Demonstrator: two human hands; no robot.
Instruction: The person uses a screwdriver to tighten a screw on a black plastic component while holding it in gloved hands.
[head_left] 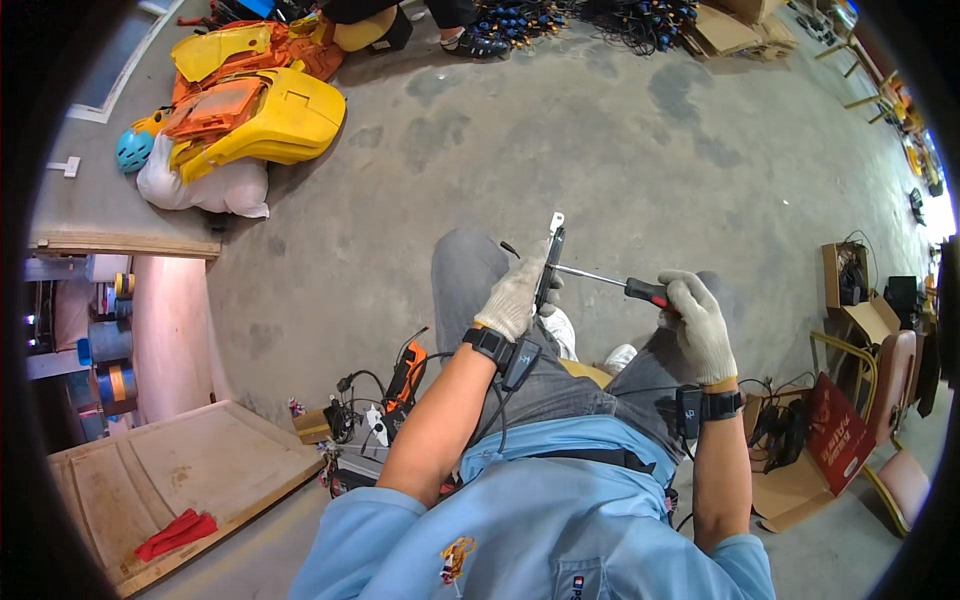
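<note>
In front of my lap, my gloved left hand (512, 300) grips a narrow dark part (549, 272) with a light metal tab at its upper end; I cannot make out its exact kind. My right hand (697, 320), also in a pale knit glove, is closed round the red and black handle of a screwdriver (645, 292). The screwdriver's metal shaft runs leftward, and its tip meets the side of the dark part. Whether the tip sits in a screw is too small to tell. A short black cable end (510, 248) sticks out beside my left hand.
Yellow and orange plastic shells (290, 115) and a white sack (205, 185) lie at far left. An orange-and-black tool (405, 375) and cables lie beside my left forearm. Cardboard boxes (800, 490) and chairs (893, 385) stand at right. A person's foot (475, 43) shows at the top.
</note>
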